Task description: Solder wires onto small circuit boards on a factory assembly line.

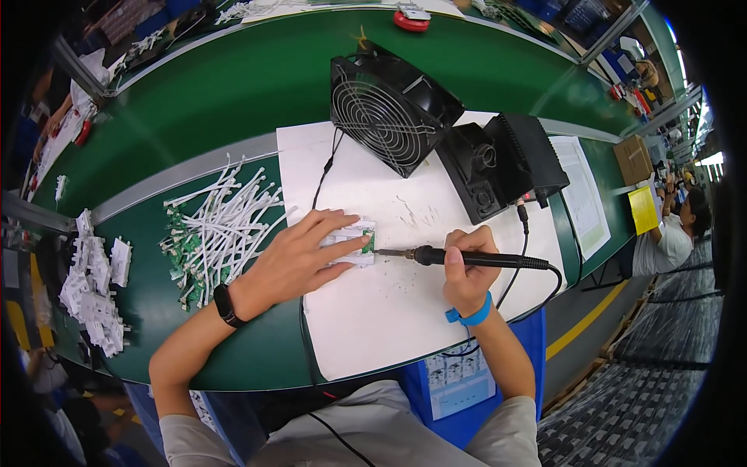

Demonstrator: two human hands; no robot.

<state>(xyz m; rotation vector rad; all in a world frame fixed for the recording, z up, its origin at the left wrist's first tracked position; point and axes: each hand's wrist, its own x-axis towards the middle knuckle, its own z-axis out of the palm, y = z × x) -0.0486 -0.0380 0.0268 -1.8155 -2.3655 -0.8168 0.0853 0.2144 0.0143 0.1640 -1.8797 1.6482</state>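
Note:
My left hand (299,253) lies over a white plastic housing (359,255) on the white sheet, gripping it between spread fingers and thumb. Its index finger presses beside a small green circuit board (368,240) at the housing's right end; the palm side is hidden. In my right hand (469,268), closed around the black handle, is a soldering iron (486,258). The iron points left, its tip at the edge of the board; whether it touches is too small to tell. A dark wristband and a blue wrist strap (470,311) circle my wrists.
White cables with green boards (222,226) lie in a heap at left, beyond them a pile of white housings (93,288). A black fan (381,117) and a black soldering station (506,167) stand at the back. The iron's cord loops right, near a paper sheet (583,202).

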